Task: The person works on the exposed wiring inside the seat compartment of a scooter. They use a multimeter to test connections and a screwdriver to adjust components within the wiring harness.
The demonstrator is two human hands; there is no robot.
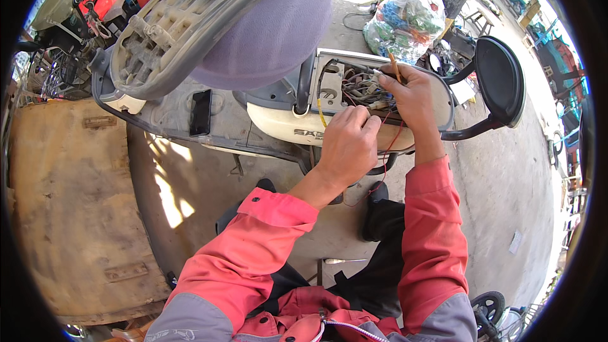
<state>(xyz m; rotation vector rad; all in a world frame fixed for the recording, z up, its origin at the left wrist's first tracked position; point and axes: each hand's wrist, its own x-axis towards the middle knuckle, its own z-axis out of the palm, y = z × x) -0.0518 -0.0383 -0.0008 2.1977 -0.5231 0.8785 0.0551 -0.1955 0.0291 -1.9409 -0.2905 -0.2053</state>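
A white electric scooter (278,124) stands crosswise before me, its compartment full of tangled wires (367,85). Over the wires, my right hand (410,96) is closed around a slim orange-brown stick-shaped tool (395,67). A small white piece (378,72) shows at its thumb and fingertips. My left hand (349,142) is closed at the compartment's near edge, fingertips pinched together; what they hold is hidden. A yellow wire (321,114) runs down beside that hand. From near both hands a thin red wire (382,180) hangs in a loop toward the floor.
The raised seat (266,31) leans over the scooter's left part. A black phone (201,113) lies on the footboard. A wooden board (76,209) is at left, a clear bag of rubbish (408,16) behind. A screwdriver (335,261) lies low near my legs; a black backrest (500,81) juts out right.
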